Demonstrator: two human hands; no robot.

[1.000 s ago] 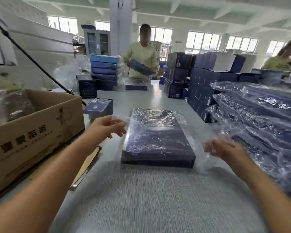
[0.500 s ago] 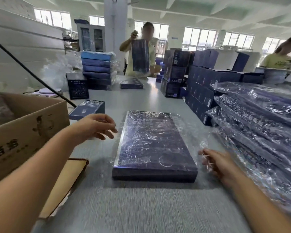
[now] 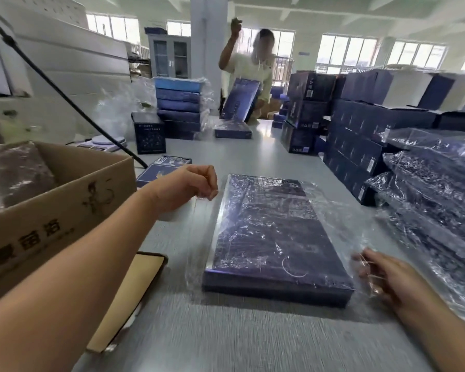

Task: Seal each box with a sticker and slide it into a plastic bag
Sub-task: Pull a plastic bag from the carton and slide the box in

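Since a second ago the left hand (image 3: 191, 187) is seen changed from spread to curled. Film of the plastic bag (image 3: 341, 218) is now pinched at its far-left edge. Loose film at the near-right corner is gripped by the right hand (image 3: 387, 275). The box (image 3: 274, 237) is found flat inside the bag, mid-worktop (image 3: 226, 339). Bagging is judged nearly done. Side room is limited — carton (image 3: 65, 200) at left, bagged stack (image 3: 435, 189) at right; the near side is left open.

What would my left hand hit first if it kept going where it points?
Probably the plastic bag over the box, near its far left edge; the left hand sits close, though depth is unclear.
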